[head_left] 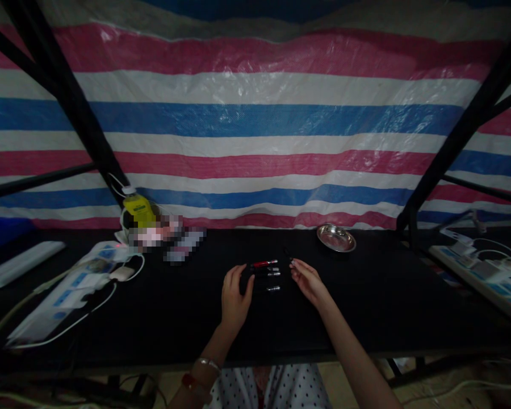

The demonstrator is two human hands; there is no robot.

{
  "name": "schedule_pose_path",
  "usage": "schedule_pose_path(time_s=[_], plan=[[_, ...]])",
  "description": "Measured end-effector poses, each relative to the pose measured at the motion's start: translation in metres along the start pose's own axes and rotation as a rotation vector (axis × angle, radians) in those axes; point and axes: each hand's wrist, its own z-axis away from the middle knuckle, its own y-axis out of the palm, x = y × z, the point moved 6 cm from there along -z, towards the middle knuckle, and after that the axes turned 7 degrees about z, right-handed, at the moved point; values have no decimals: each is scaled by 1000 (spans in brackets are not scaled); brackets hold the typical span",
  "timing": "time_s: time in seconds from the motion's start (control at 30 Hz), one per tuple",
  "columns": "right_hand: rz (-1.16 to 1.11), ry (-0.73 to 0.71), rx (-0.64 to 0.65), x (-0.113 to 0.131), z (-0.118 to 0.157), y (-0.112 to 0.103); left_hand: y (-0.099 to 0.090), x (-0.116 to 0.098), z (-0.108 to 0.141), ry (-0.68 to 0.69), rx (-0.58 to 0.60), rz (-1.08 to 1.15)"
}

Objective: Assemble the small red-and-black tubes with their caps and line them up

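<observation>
On the black table lie a red pen-like stick (264,263) with a silver tip and, nearer me, several dark ones whose silver ends show, such as the silver-ended stick (273,289). Their dark bodies blend into the tabletop. My left hand (235,298) rests at the left ends of the upper sticks, thumb and fingers apart; whether it touches them I cannot tell. To the right of the row, my right hand (309,282) pinches a thin black object (287,253) between thumb and fingertips. Its exact kind is too dark to make out.
A round shiny metal dish (336,238) sits at the back right. Power strips with cables stand on the left (74,292) and right (485,272). A bottle of yellow liquid (139,209) is at the back left, beside blurred items. Black frame posts and a striped sheet (255,119) border the table.
</observation>
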Motion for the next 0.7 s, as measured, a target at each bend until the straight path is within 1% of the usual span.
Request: schedule_pose_path(time_s=[0.07,0.17,0.37,0.47,0.6,0.7], plan=[[-60,41,8,-1,0,0,0,0,0,4,3,2],[-93,74,36,1,2,2,0,-3,0,25,12,-3],[-31,133,90,0,8,8,4,-8,2,79,48,-27],[25,165,132,-2,11,13,8,-10,4,84,117,-22],[113,189,231,-6,14,19,14,-10,6,100,219,6],[166,183,292,-8,16,22,17,-9,8,110,252,28]])
